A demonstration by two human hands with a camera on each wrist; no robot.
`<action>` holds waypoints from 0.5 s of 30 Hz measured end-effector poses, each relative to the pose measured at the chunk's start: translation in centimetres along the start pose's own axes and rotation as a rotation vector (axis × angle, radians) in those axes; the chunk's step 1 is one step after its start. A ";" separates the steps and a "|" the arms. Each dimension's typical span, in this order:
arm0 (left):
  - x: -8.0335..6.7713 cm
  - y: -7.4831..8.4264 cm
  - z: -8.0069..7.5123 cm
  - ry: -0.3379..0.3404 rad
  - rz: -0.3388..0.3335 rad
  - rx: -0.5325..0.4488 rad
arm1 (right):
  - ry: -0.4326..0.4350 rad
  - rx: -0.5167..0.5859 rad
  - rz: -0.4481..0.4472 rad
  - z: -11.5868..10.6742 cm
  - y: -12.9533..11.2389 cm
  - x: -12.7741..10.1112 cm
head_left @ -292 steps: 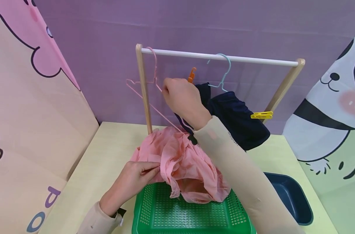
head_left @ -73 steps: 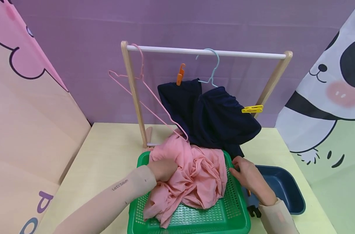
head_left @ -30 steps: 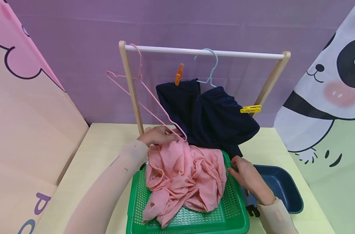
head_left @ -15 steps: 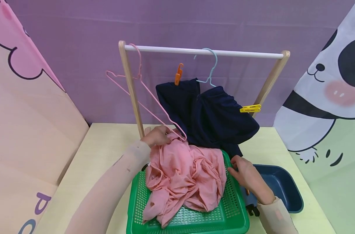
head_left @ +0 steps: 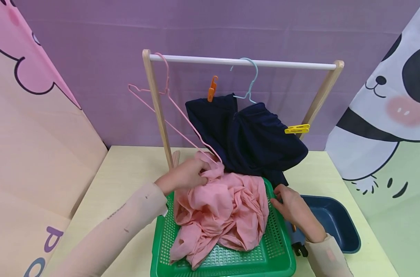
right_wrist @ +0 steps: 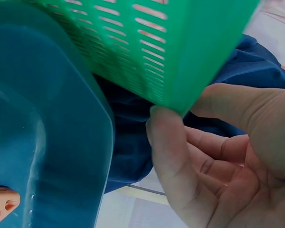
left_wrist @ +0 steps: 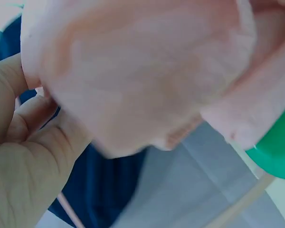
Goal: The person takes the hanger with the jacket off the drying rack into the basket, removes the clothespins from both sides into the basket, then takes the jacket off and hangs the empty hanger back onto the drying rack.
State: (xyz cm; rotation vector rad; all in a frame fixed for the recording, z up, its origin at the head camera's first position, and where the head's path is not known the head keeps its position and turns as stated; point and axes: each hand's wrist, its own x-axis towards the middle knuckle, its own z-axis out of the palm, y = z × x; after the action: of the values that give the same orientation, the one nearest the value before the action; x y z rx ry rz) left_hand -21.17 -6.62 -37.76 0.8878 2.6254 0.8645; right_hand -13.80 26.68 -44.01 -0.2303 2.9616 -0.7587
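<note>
A thin, crumpled pink garment is heaped in the green mesh basket, its far end spilling over the back rim. My left hand pinches that far end, just below the low corner of the pink hanger. In the left wrist view, pink cloth fills the space in front of the left hand. My right hand holds the basket's right rim near its back corner. Thumb and finger of the right hand grip the green edge in the right wrist view.
A wooden rack with a white rail stands behind. A navy garment hangs there on a light blue hanger, with orange and yellow clothespins. A dark blue tub, holding an orange clothespin, sits right of the basket.
The pink garment has gone from bunched at the hanger into the basket. My right hand has moved from the hanger to the basket rim. Lately my left hand draws the cloth's far end nearer.
</note>
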 end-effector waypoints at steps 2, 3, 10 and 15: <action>-1.1 0.9 0.4 -0.022 0.057 0.024 | 0.000 0.001 0.002 0.0 0.0 0.0; -1.7 1.4 0.7 -0.039 0.081 0.028 | 0.000 0.002 0.003 0.0 0.0 0.0; -4.6 3.9 3.8 -0.214 0.165 0.081 | 0.002 -0.018 -0.008 0.0 -0.1 -0.1; -4.7 4.4 7.2 -0.380 0.082 0.267 | 0.022 -0.041 -0.031 0.0 -0.2 -0.1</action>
State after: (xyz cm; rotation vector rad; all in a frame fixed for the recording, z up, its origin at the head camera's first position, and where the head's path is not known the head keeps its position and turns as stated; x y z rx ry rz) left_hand -12.57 -3.35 -40.65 1.1078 2.4103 0.3196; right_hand -13.70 26.55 -43.89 -0.2729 3.0036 -0.7086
